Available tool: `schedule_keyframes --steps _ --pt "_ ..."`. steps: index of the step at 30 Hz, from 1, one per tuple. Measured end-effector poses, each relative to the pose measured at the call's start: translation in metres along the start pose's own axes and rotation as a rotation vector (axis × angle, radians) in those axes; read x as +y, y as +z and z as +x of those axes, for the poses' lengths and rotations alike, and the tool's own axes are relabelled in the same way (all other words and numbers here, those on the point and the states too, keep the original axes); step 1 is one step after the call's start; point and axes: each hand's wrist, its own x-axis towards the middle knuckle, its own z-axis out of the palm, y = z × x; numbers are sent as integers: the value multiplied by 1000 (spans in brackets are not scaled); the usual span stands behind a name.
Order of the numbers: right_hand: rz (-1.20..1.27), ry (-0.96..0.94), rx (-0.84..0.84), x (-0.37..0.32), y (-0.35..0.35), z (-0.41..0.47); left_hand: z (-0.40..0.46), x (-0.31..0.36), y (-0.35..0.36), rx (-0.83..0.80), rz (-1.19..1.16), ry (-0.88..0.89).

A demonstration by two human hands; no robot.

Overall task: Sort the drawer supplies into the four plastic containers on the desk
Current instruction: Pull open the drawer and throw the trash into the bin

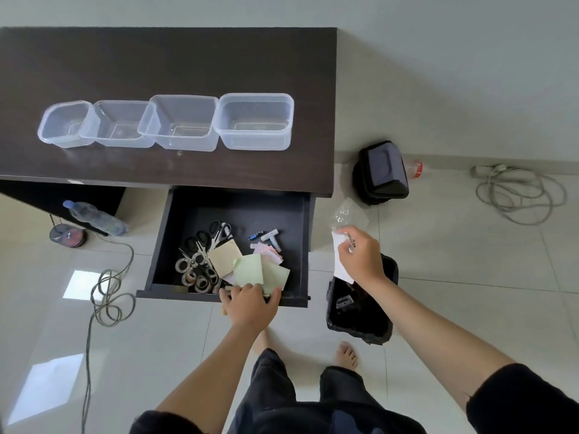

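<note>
Clear plastic containers point(255, 122) stand in a row on the dark desk point(156, 64), all bare inside. Below, the open drawer point(300, 245) holds scissors point(203, 242), tape rolls point(194, 277), sticky note pads point(249, 269) and batteries point(271, 236). My left hand point(250, 303) rests on the drawer's front edge, fingers reaching over it at the note pads. My right hand point(360, 255) is out to the right of the drawer, above a black bin point(360, 317), pinching white paper point(340, 264) and a crumpled clear plastic wrapper point(347, 214).
A black lidded bin point(383, 170) and a plastic bottle point(415, 169) sit by the desk's right side. Cables point(520, 192) coil on the tiled floor to the right and another cable point(109, 292) to the left. A water bottle point(94, 217) lies under the desk.
</note>
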Motion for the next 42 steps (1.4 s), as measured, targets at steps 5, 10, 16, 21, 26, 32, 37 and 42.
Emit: schedule_keyframes --steps 5,10,16,21,26,32,37,42 --pt "-34 137 -39 53 -24 -20 -7 26 6 39 53 19" --pt "-63 234 -147 92 -33 -34 -1 25 7 42 67 -13" --pt "-85 232 -224 112 -39 -46 -2 3 -2 34 181 -120" --pt "-83 207 -287 100 -35 -46 -14 3 -3 113 161 -90" --pt "-73 194 -281 84 -25 -44 -27 -10 -7 173 82 -16" --pt "-71 199 -255 67 -17 -56 -20 -32 -17 205 53 -7" --pt "-87 179 -226 55 -12 -67 -16 -40 -22 337 -218 -8" --pt "-84 194 -189 43 -14 -72 -18 -14 -44 426 -560 32"
